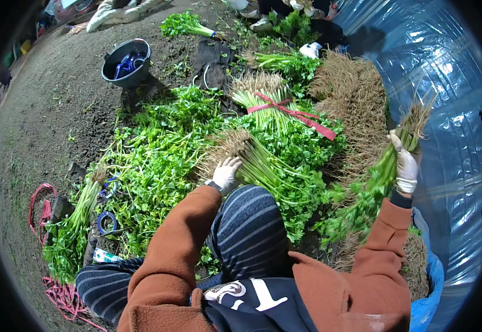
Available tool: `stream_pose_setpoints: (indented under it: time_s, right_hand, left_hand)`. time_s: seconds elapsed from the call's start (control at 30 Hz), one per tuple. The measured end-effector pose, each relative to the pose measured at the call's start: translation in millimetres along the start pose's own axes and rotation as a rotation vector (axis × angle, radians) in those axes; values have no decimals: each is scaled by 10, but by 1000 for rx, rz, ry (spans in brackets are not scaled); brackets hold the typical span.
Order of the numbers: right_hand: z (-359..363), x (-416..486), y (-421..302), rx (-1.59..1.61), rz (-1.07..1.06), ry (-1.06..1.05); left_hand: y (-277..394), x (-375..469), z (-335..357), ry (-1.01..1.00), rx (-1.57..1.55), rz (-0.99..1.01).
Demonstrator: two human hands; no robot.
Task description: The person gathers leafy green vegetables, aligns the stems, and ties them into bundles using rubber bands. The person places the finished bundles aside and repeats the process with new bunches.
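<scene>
In a white glove, my right hand (406,162) grips a bunch of leafy green stems (386,164), roots up, at the right. My left hand (226,174), also gloved, rests on the root end of a loose pile of rooted stems (265,164) in front of my knee; whether its fingers grip anything is not plain. Beyond that pile lies a large bundle of rooted stems (261,99), tied with a red ribbon (280,107). Trimmed-looking loose greens (153,166) spread to the left of my left hand. Brown roots (348,99) are heaped between the bundle and the plastic sheet.
A dark bucket (128,79) holding blue rolls stands at the upper left. A blue tape roll (107,223), a small bunch (84,203) and pink ribbon (64,296) lie left. Plastic sheeting (444,103) rises at right, a blue sack (433,269) below it. Another person's gloved hand (297,5) shows at the top.
</scene>
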State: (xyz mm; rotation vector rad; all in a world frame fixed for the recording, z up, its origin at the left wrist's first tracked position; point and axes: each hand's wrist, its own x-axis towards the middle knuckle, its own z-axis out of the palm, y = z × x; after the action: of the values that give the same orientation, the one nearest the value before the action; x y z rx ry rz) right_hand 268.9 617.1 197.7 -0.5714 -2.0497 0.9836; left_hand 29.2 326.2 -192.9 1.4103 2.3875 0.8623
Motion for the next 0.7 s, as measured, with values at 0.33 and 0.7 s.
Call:
stream_pose_setpoints:
  time_s: [0.33,0.7]
  right_hand:
    - [2834,-540,-1395,874,-94,-510]
    - [3722,-2048,-1878,1156,508,-1073]
  left_hand:
    - [676,-1489,-2603,703,-254,-50]
    - [1170,-2696,-2660,313,-1281,-111]
